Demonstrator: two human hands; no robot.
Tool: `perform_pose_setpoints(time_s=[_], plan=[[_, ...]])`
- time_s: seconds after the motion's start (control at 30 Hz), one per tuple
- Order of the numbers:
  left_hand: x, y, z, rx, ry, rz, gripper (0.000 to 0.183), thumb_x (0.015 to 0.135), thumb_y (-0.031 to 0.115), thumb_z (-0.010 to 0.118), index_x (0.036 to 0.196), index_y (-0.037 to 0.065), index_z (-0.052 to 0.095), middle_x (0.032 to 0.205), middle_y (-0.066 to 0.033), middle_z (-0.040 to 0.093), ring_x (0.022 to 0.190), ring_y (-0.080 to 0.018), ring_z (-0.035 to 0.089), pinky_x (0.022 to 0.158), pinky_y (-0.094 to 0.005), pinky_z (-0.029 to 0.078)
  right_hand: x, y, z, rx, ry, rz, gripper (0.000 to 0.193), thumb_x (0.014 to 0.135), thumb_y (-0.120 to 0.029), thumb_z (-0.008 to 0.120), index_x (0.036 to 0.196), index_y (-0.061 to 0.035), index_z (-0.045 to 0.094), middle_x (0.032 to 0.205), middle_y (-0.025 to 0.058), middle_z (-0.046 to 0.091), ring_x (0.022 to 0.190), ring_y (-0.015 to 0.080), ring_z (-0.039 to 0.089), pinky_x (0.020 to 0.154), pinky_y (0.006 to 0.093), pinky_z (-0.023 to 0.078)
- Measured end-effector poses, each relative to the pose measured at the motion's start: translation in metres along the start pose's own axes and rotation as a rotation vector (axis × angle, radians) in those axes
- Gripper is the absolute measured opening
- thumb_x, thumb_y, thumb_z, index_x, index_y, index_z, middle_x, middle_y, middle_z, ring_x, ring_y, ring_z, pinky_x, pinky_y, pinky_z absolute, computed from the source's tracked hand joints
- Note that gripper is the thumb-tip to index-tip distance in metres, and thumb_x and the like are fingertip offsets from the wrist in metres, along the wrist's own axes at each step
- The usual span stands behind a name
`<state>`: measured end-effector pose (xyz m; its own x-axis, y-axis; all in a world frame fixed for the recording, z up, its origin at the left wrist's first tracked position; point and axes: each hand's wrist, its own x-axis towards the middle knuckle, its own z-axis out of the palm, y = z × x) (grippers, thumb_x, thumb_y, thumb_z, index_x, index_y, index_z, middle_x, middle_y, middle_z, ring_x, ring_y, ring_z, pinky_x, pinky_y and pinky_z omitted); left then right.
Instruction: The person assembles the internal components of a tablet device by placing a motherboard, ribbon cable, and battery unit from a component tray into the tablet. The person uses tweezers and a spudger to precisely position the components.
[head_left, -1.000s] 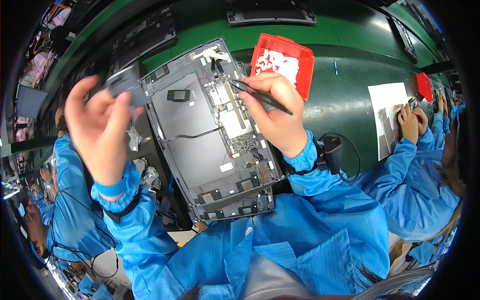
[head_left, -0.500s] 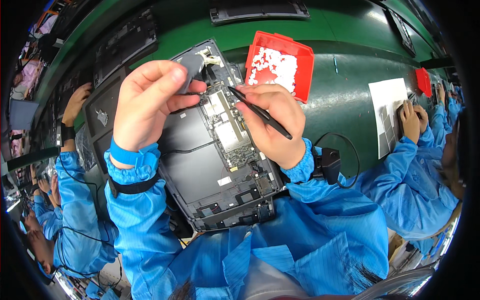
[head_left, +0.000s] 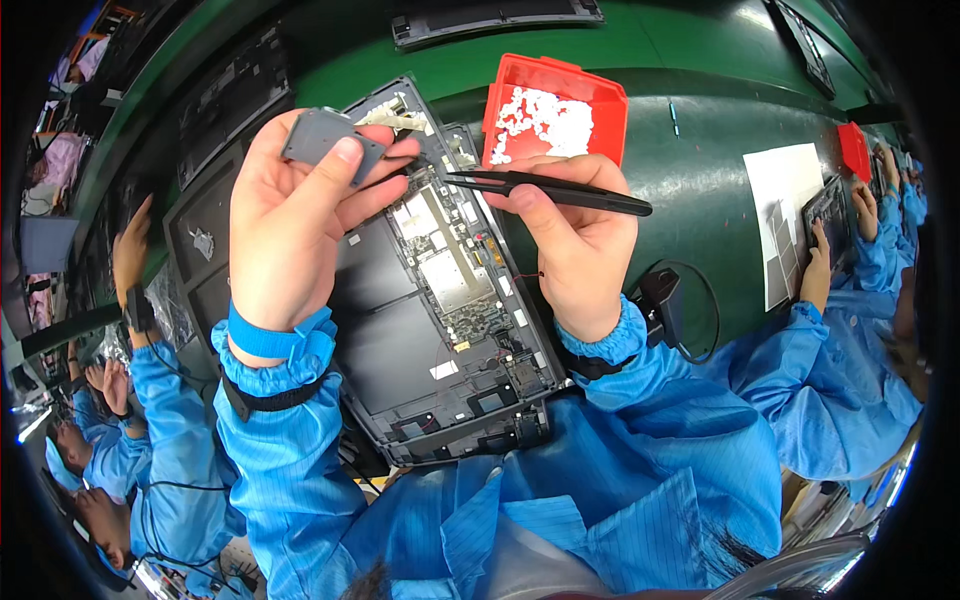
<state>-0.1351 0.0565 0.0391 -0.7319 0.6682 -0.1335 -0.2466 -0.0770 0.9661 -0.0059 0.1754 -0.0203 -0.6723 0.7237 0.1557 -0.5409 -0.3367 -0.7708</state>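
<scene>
My left hand point(head_left: 285, 230) pinches a small flat grey plate point(head_left: 318, 138) with rounded corners between thumb and fingers, above the upper left of an opened tablet-like device point(head_left: 385, 360). The device lies tilted in front of me, its circuit board point(head_left: 455, 275) and dark flat inner panels exposed. In my right hand point(head_left: 585, 255) is a pair of black tweezers point(head_left: 595, 195), held nearly level. Their tips point left, over the device's upper part near my left fingers; whether they touch anything I cannot tell.
Beyond my right hand stands a red bin point(head_left: 612, 120) of small white pieces point(head_left: 550, 125). Another opened device point(head_left: 235, 95) lies at the far left, and a dark panel point(head_left: 500, 18) at the back. A white sheet point(head_left: 780, 190) lies right, beside a co-worker's hand point(head_left: 817, 265).
My left hand has turned, so the grey plate now shows its flat face. The tweezers have swung from steeply slanted to nearly level, and my right hand has shifted slightly right.
</scene>
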Motion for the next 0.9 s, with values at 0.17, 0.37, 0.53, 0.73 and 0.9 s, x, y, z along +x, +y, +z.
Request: perform_pose_setpoints(time_s=[0.17,0.37,0.53,0.73,0.9], plan=[[-0.001,-0.004,0.000,-0.008,-0.032,0.025,0.020,0.089,0.005,0.049,0.106,-0.002,0.043,0.100,-0.0154,0.058,0.095,-0.0318,0.061,0.077,-0.0347,0.055,0.003,-0.004,-0.004,-0.008,-0.008,0.073,0.015,0.078,0.007,0.061,0.089,0.0054,0.051,0.088,0.0160,0.063,0.082,0.0190,0.062,0.073,0.0290,0.052],[-0.001,-0.004,-0.002,0.018,-0.035,0.014,0.019,0.089,0.004,0.049,0.105,-0.003,0.043,0.100,-0.0157,0.058,0.093,-0.0322,0.062,0.077,-0.0336,0.055,0.006,-0.005,-0.002,-0.009,0.046,0.116,0.016,0.078,0.005,0.063,0.088,0.0054,0.051,0.086,0.0158,0.063,0.077,0.0186,0.063,0.070,0.0278,0.053],[0.002,-0.001,0.001,0.014,-0.046,0.000,0.019,0.088,0.004,0.049,0.105,-0.003,0.043,0.100,-0.0159,0.058,0.093,-0.0326,0.061,0.077,-0.0339,0.055,0.008,-0.006,-0.004,-0.031,0.022,0.126,0.014,0.078,0.006,0.061,0.087,0.0057,0.051,0.084,0.0160,0.062,0.073,0.0191,0.064,0.067,0.0274,0.054],[0.001,0.000,0.003,0.057,-0.032,-0.007,0.019,0.088,0.003,0.050,0.105,-0.003,0.044,0.099,-0.0168,0.059,0.094,-0.0324,0.061,0.077,-0.0330,0.055,0.008,-0.005,-0.001,-0.001,0.026,0.123,0.012,0.078,0.008,0.060,0.086,0.0063,0.051,0.081,0.0156,0.062,0.072,0.0193,0.064,0.067,0.0286,0.054],[0.018,-0.003,0.006,0.320,-0.003,0.066,0.018,0.086,0.003,0.054,0.102,-0.003,0.047,0.095,-0.0148,0.062,0.090,-0.0241,0.062,0.075,-0.0280,0.053,0.006,0.001,0.003,-0.195,0.075,0.043,0.014,0.077,0.008,0.062,0.082,0.0040,0.050,0.081,0.0127,0.062,0.072,0.0141,0.062,0.065,0.0252,0.052]])
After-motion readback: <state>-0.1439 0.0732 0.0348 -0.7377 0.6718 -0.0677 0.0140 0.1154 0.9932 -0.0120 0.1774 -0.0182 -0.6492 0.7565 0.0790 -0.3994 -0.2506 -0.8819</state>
